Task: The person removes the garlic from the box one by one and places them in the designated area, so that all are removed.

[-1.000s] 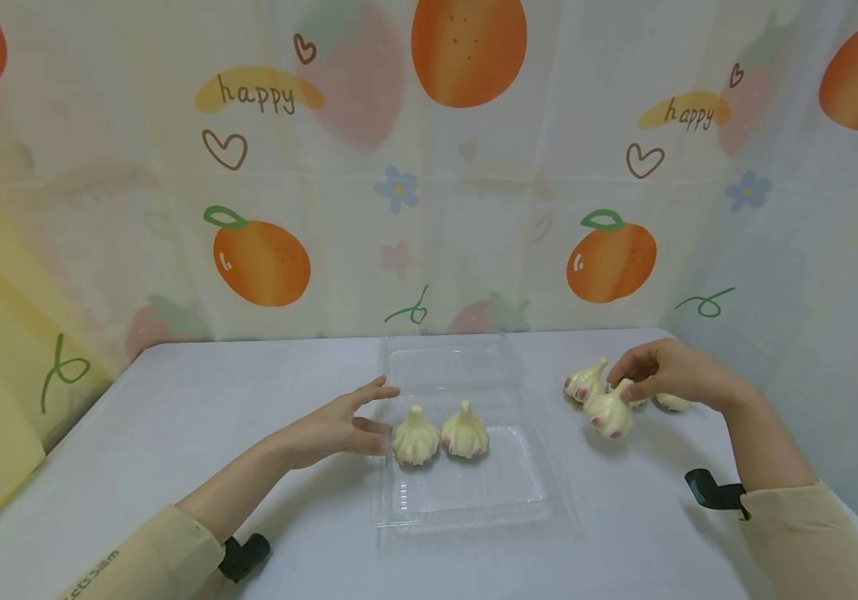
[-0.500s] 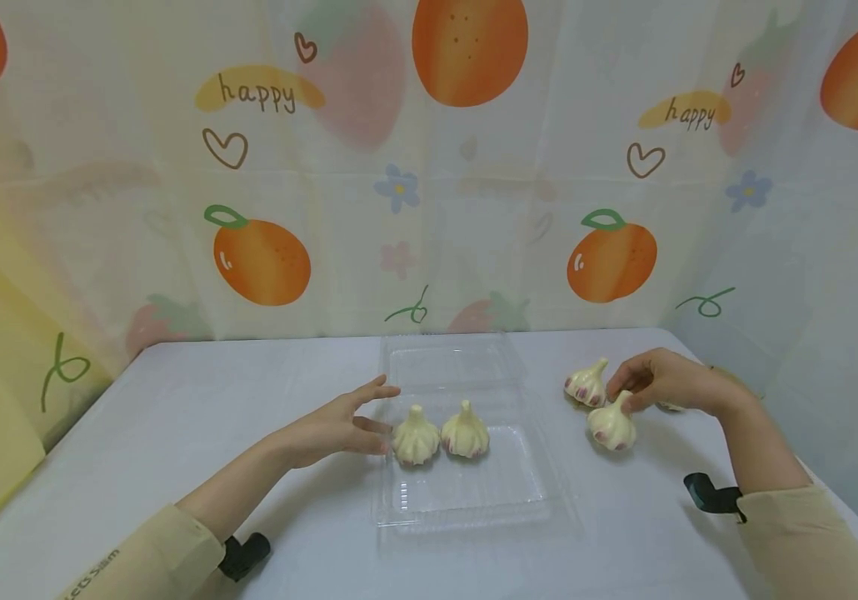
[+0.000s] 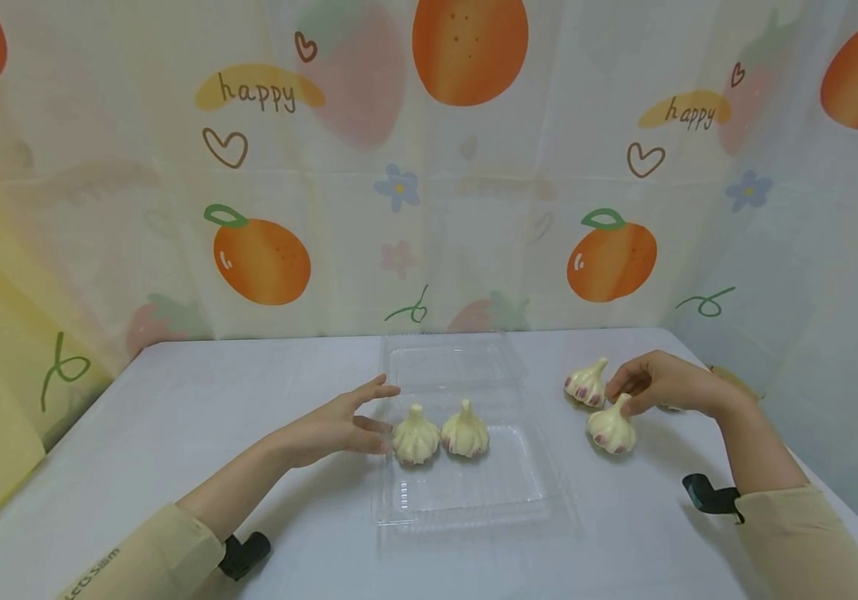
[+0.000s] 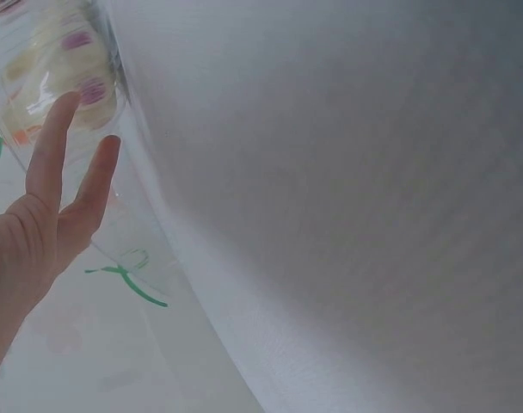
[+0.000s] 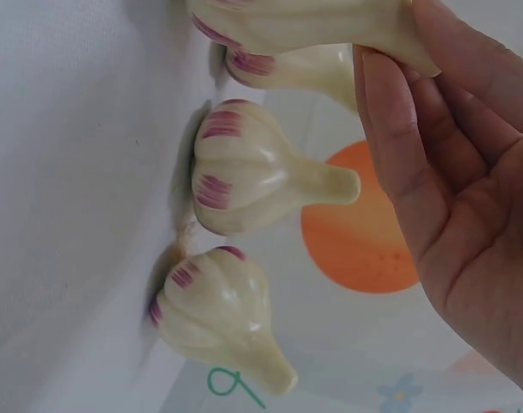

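My right hand [image 3: 665,383] pinches the stem of a garlic bulb [image 3: 612,431] between thumb and fingers, low over the right side of the table. Beside it stands another garlic bulb [image 3: 586,383]; more bulbs are mostly hidden behind the hand. In the right wrist view, the held bulb fills the top edge, and purple-marked garlic bulbs [image 5: 244,168] stand beyond it. My left hand [image 3: 331,429], fingers spread, is at the left edge of the clear plastic container [image 3: 474,492]. Inside the container, two garlic bulbs [image 3: 416,435] stand side by side, stems up.
The container's clear lid [image 3: 447,362] lies folded back towards the far edge of the white table [image 3: 212,417]. A fruit-printed curtain [image 3: 474,183] hangs behind and along both sides. A dark wrist mount [image 3: 710,493] sticks out from the right sleeve.
My right hand has lowered slightly and shifted a little to the right with the pinched garlic bulb, almost still in the last half second. The left hand stays in place.
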Motion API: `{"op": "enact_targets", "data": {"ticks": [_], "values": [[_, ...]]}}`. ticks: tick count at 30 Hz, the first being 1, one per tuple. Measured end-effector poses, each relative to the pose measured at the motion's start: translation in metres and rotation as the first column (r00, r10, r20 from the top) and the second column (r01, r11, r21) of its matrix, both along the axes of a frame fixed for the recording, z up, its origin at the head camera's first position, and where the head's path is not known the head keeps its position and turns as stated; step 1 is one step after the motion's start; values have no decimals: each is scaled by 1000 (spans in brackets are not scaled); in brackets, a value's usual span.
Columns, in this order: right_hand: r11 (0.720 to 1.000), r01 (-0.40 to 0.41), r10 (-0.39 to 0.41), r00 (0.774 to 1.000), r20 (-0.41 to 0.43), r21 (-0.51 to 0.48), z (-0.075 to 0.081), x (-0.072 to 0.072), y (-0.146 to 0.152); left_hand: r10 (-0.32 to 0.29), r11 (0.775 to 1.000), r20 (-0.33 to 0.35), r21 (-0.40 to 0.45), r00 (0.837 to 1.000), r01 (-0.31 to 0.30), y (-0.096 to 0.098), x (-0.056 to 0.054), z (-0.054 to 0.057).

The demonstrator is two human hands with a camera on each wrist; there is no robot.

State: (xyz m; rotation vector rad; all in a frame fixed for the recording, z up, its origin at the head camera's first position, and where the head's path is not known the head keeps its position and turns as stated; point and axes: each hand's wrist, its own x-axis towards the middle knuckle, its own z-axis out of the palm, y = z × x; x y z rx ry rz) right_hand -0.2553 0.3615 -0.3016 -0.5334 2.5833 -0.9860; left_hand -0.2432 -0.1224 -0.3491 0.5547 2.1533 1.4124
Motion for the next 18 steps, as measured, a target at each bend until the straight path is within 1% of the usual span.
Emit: {"op": "enact_targets", "data": {"ticks": [11, 15, 18], "values": [[1000, -5, 5, 1000, -16, -18, 1, -1, 1, 9, 1000, 3, 0, 1000, -9, 1, 0, 0], [1000, 22, -23, 998, -51, -4, 0, -2, 1, 7, 1000, 4, 3, 1000, -7, 1, 0, 0], [998, 62, -61, 995, -74, 15, 0, -3, 0, 7, 1000, 2, 1, 1000, -7, 1, 0, -1]]}}
